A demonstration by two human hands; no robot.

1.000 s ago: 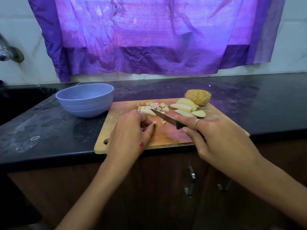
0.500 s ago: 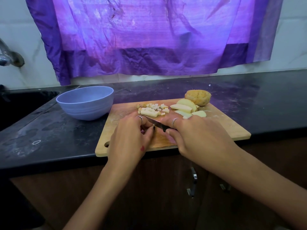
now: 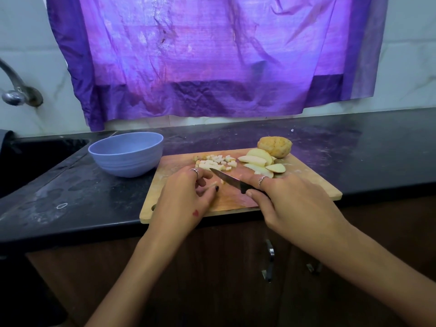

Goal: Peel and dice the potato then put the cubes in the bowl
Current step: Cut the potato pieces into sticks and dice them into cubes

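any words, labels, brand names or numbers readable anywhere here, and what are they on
None: no readable text shows in this view.
The bowl, cutting board, knife blade and purple cloth carry no visible writing.
The small red mark on the left hand is a shape, not a letter.

Home kitchen. Black stone counter [image 3: 354,147] under both hands, wooden cupboard doors with metal handles [image 3: 269,260] below the wrists. Dark sink [image 3: 35,156] and wall tap [image 3: 16,90] far left of the left hand [image 3: 184,199]. White marble-look tiled wall [image 3: 412,55] beyond, purple cloth [image 3: 212,55] hung over it. Wooden chopping board [image 3: 313,182] beneath the right hand [image 3: 292,201], blue bowl [image 3: 126,154] just beyond the left.
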